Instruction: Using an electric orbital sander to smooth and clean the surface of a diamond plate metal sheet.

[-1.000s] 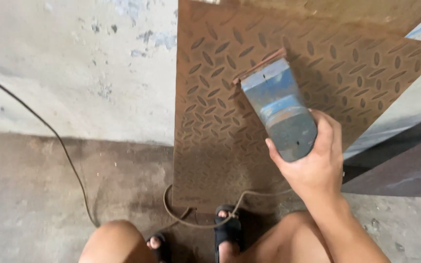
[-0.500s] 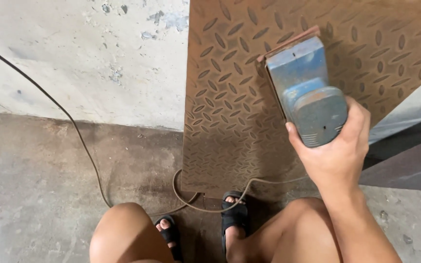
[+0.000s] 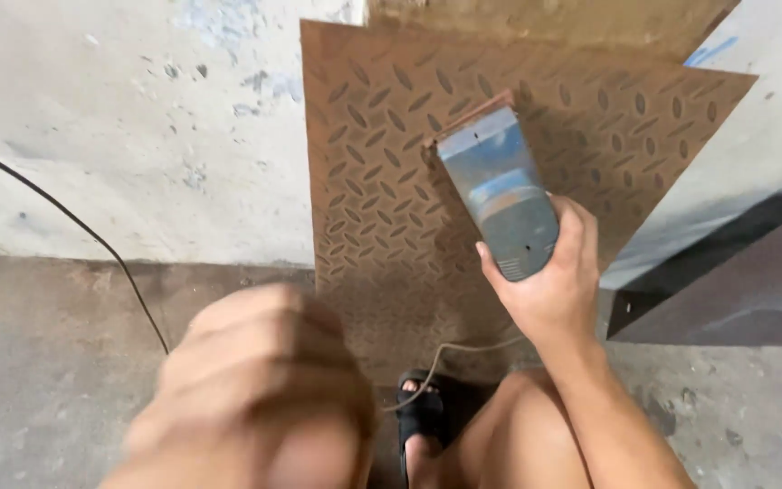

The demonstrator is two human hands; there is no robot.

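Left hand looms blurred close to the camera, grip unreadable, bare floor open to its left; beyond, right hand wraps the grey-blue sander, pressed mid-sheet on the rusty tread plate, clear of its edges.

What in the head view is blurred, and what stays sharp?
Head view: the left hand is a large out-of-focus blur near the lens; the right hand, the grey-blue sander and the rusty tread plate are sharp; lighting is soft and even, without glare.
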